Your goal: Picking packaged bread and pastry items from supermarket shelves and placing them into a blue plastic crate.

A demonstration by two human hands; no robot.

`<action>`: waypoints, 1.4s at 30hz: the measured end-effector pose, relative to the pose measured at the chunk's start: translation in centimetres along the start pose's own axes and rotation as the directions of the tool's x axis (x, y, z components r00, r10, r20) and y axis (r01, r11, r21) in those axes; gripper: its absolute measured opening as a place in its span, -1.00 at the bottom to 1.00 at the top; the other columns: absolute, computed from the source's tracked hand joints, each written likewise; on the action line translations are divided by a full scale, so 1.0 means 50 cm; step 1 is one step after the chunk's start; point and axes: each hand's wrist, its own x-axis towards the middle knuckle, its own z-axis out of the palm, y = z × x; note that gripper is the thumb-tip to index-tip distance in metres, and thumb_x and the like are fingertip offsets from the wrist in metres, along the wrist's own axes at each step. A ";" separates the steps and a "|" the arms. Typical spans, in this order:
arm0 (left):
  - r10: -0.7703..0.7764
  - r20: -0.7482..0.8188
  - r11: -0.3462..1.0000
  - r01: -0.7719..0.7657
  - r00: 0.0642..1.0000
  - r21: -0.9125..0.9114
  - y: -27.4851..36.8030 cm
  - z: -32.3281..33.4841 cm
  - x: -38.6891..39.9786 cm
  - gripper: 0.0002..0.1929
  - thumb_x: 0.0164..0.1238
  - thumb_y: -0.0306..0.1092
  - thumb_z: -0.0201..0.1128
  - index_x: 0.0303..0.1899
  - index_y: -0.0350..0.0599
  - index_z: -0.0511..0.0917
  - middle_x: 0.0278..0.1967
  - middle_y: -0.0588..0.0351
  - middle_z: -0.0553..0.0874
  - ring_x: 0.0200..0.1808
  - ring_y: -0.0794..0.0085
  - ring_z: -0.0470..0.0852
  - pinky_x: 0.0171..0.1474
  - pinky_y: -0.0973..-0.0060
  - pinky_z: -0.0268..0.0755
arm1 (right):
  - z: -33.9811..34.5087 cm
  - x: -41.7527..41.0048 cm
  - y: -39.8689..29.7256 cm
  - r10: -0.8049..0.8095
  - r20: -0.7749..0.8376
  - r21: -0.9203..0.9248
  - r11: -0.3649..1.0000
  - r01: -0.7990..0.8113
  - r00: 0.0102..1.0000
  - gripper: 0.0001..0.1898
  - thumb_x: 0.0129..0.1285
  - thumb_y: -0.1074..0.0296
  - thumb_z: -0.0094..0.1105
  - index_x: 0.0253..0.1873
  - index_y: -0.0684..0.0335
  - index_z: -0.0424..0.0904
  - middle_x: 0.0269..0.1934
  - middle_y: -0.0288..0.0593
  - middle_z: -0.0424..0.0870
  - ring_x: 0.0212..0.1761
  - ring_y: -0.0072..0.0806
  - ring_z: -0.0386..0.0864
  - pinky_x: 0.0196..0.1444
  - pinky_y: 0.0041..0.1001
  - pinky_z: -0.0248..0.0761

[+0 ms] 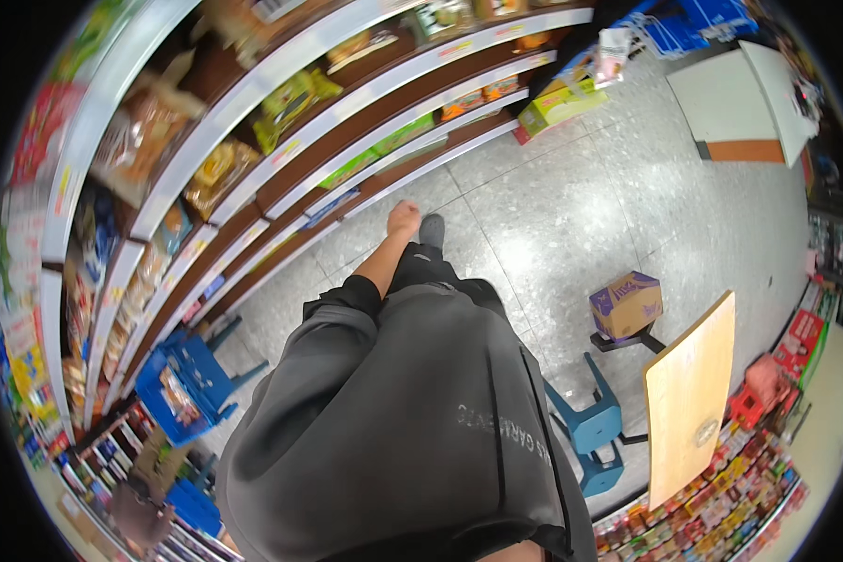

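My left hand (404, 216) hangs beside my dark trousers, its fingers curled; whether it holds anything does not show. Near it is one grey shoe (432, 230) on the tiled floor (520, 204). Only a bit of the other arm shows at the bottom edge, and my right hand is out of view. Before me and to the left stand long shelves (365, 105) with white price rails. On them lie a yellow-green snack bag (291, 105), bagged goods in clear plastic (147, 126) and green packets (386, 151).
To the left is a blue basket (183, 386) on a blue stool. A cardboard box (626, 305), a wooden tabletop (690, 400) and blue plastic stools (593, 414) stand at right. Farther off are a white counter (727, 102) and a green carton (558, 109). Another person (140, 502) is at lower left.
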 end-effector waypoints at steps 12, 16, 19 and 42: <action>0.437 0.260 0.900 -0.422 0.861 -0.113 0.349 0.101 0.101 -0.68 0.19 -0.25 0.19 -0.05 -0.15 0.51 -0.15 0.00 0.67 -0.09 0.27 0.63 -0.01 0.38 0.45 | -0.093 0.220 -0.094 0.040 0.079 -0.043 0.998 -0.037 0.996 -0.64 0.31 0.10 -0.01 0.10 0.15 0.40 -0.06 -0.22 0.53 -0.05 -0.40 0.53 -0.11 -0.36 0.45; 0.347 0.033 0.909 -0.327 0.937 -0.260 0.396 0.058 0.172 -0.34 0.09 -0.14 0.38 0.13 -0.32 0.31 0.05 -0.15 0.52 0.07 0.22 0.51 0.13 0.37 0.38 | -0.117 0.324 -0.088 0.050 0.162 -0.069 0.997 -0.039 0.986 -0.65 0.32 0.10 -0.01 0.10 0.14 0.40 -0.07 -0.23 0.53 -0.07 -0.41 0.53 -0.13 -0.36 0.45; 0.353 -0.077 0.883 -0.359 0.933 -0.303 0.487 0.046 0.189 -0.13 0.01 -0.08 0.46 0.25 -0.35 0.15 0.19 -0.21 0.37 0.22 0.18 0.38 0.26 0.34 0.25 | -0.136 0.477 -0.085 0.099 0.171 0.227 0.964 -0.137 0.980 -0.64 0.32 0.08 -0.02 0.10 0.16 0.39 -0.08 -0.20 0.53 -0.07 -0.37 0.54 -0.15 -0.33 0.46; 0.641 -0.189 0.692 -0.667 0.744 -0.277 0.694 0.043 0.688 -0.42 0.14 -0.22 0.37 0.17 -0.25 0.41 0.16 0.11 0.50 0.21 0.42 0.39 0.27 0.49 0.13 | -0.219 0.420 0.004 0.025 0.159 0.178 0.983 -0.053 0.987 -0.69 0.28 0.21 0.12 -0.04 0.36 0.52 -0.23 -0.16 0.63 -0.18 -0.51 0.54 -0.07 -0.51 0.40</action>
